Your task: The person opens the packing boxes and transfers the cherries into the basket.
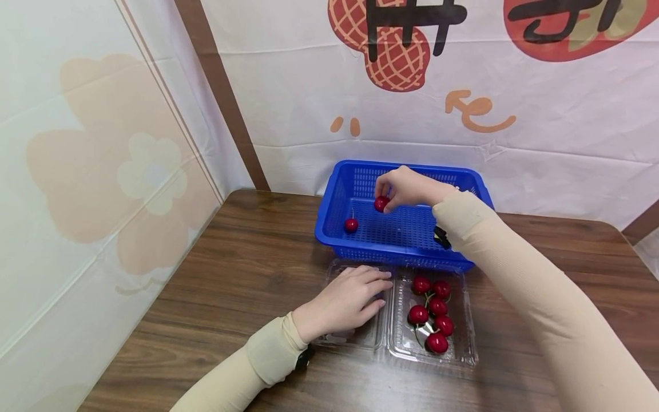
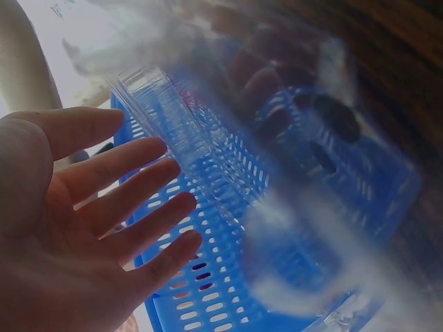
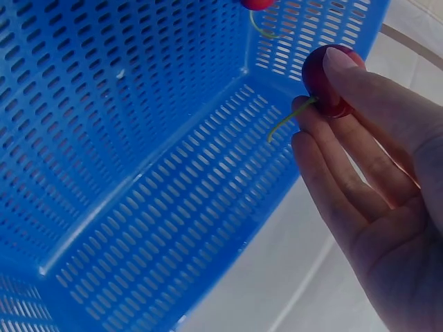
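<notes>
Over the blue basket (image 1: 325, 229) my right hand (image 1: 412, 187) pinches a red cherry (image 1: 381, 203) between thumb and fingers. In the right wrist view this cherry (image 3: 325, 81) shows a green stem pointing away from the palm. Another cherry (image 1: 351, 225) lies on the basket floor at the left. My left hand (image 1: 346, 302) rests with fingers extended on the lid half of a clear plastic clamshell box (image 1: 469, 343). In the left wrist view the left hand (image 2: 118, 200) has its fingers straight and spread. Several stemmed cherries (image 1: 437, 306) sit in the box's right half.
The box stands right in front of the basket on a brown wooden table (image 1: 247, 257). Behind the table hangs a printed white cloth (image 1: 288, 91), and a second cloth with a flower print (image 1: 103, 171) hangs along the left side.
</notes>
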Tool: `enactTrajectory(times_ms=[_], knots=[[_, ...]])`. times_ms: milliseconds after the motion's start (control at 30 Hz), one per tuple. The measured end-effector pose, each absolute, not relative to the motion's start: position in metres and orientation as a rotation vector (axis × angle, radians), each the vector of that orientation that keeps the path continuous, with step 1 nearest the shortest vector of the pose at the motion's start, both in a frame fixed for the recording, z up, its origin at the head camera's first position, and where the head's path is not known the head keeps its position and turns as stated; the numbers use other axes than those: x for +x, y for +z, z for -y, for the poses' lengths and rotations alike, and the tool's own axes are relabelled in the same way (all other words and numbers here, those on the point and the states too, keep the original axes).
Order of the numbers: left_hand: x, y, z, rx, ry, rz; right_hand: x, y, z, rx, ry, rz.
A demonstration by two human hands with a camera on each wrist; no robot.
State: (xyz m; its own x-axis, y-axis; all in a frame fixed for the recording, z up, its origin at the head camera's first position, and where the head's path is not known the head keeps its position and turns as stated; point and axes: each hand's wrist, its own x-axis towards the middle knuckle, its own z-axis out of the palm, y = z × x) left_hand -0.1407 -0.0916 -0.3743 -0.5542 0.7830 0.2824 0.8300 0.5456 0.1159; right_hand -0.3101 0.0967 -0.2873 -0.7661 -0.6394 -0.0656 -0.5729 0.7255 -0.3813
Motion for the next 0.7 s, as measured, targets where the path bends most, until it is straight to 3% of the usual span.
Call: enactTrajectory(times_ms=[700], knots=[[-0.14,-0.374,0.093,-1.372,-0.342,2.584,-0.326,-0.311,-0.092,-0.927,-0.498,-2.716]])
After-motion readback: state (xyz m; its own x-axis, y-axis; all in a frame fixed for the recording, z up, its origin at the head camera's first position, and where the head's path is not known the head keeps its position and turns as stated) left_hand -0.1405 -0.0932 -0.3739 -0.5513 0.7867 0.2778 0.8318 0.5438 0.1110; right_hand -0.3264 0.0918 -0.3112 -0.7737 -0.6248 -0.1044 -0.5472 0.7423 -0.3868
